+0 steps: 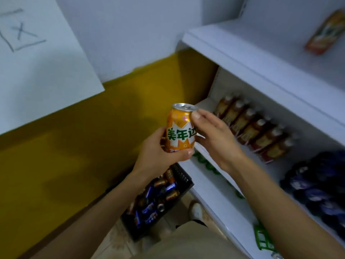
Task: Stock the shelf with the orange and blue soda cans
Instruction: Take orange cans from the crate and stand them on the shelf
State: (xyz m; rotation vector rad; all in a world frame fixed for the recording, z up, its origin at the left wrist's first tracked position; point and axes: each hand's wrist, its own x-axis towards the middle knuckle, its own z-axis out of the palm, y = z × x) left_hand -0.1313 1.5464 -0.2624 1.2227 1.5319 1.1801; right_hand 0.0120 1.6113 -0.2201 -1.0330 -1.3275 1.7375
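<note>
At centre frame of the head view, an orange soda can (180, 128) stands upright in mid-air, gripped by both hands. Left hand (160, 156) wraps the lower part of the can, with the thumb curled across its base and the fingers hidden behind it. Right hand (212, 135) meets the can's upper right side, thumb pressed just below the rim and the remaining fingers curled behind the can. Below the hands, at lower centre, a black crate (183, 179) on the floor holds loose orange and blue cans (155, 199). Right of the frame, a white shelf unit (242, 58) carries a row of brown bottles (250, 128) on its middle level, with dark blue cans (321, 187) grouped toward the lower right. One orange package (324, 31) lies on the upper level. A white sheet with handwritten marks (37, 53) occupies the upper left against a yellow wall (74, 146).
</note>
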